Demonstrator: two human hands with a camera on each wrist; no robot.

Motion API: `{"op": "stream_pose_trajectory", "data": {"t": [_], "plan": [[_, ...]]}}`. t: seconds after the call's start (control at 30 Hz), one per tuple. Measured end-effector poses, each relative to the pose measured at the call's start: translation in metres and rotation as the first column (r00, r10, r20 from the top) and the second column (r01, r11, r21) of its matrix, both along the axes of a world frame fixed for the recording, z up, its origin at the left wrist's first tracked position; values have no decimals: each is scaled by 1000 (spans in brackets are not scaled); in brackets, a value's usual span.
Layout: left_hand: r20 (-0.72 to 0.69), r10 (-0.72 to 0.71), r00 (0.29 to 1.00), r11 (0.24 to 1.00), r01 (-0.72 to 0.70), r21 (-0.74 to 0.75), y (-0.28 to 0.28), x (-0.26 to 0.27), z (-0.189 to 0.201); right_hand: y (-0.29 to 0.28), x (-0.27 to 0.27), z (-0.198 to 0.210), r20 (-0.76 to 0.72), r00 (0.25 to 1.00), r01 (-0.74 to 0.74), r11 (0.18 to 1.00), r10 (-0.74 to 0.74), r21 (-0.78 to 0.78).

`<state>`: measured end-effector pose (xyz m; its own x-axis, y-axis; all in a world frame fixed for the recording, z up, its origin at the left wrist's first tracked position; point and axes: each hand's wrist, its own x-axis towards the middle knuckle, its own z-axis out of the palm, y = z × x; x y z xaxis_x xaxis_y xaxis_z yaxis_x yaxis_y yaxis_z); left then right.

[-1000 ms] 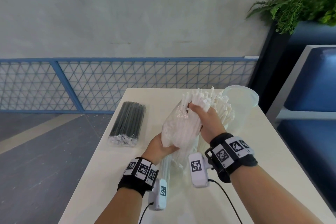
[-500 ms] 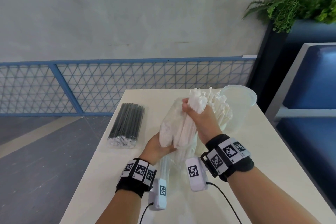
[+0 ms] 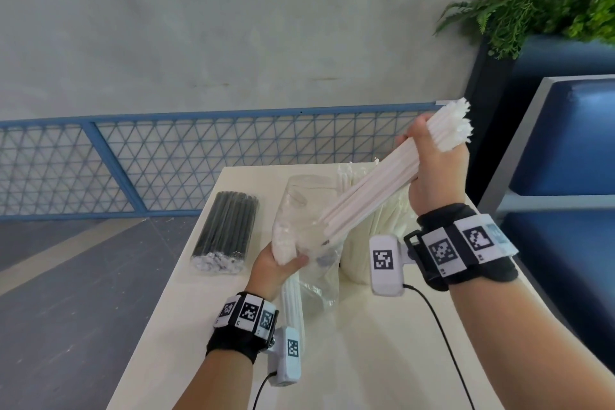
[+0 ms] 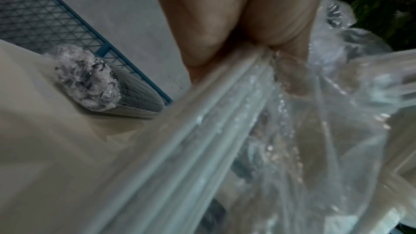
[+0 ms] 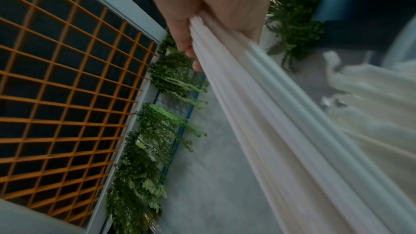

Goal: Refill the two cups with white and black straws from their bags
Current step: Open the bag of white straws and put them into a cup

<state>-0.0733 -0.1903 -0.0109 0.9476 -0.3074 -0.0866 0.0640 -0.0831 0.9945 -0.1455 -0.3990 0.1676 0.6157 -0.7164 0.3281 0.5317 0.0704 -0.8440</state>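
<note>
1. Head: right hand (image 3: 432, 163) is now lifting a fistful of white straws (image 3: 366, 196) up and right, nearly clear of the clear bag (image 3: 301, 210), raised since half a second ago; cup loading is likely next. Left hand (image 3: 276, 265) is gripping the bag's lower end. Black straws bag (image 3: 226, 233) is lying unopened on the worktop (image 3: 366, 343).
2. Left wrist: fingers (image 4: 202, 24) are pinching plastic.
3. Right wrist: fingers (image 5: 184, 29) are wrapping the straws.

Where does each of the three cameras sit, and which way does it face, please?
Head: worn on the head, looking forward and down at the table; shows both forearms, left hand, right hand.
Left wrist: looks along the left hand at the clear bag it grips.
Right wrist: looks along the right hand at the white straws it grips.
Shared: head and left wrist both show the black straw pack.
</note>
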Motion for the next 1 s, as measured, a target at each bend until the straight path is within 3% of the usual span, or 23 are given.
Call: {"op": "stream_pose_trajectory", "data": {"t": [0.23, 0.47, 0.6, 0.9, 1.0], "plan": [[-24, 188, 982, 981, -189, -45, -2, 5, 0, -9, -2, 20, 12, 980, 197, 946, -201, -256], [0, 152, 988, 983, -151, -107, -13, -5, 14, -3, 28, -26, -252, 943, 86, 889, -219, -450], [-2, 143, 990, 983, -142, -118, -13, -10, 16, 1, 42, -53, -409, 886, 1, 884, -218, -468], [23, 160, 987, 983, -157, -98, -13, -13, 16, 14, 39, -79, -638, 754, -79, 942, -157, -325], [26, 153, 988, 984, -150, -91, -14, -13, 12, 13, 39, -82, -675, 711, -126, 908, -198, -399]]}}
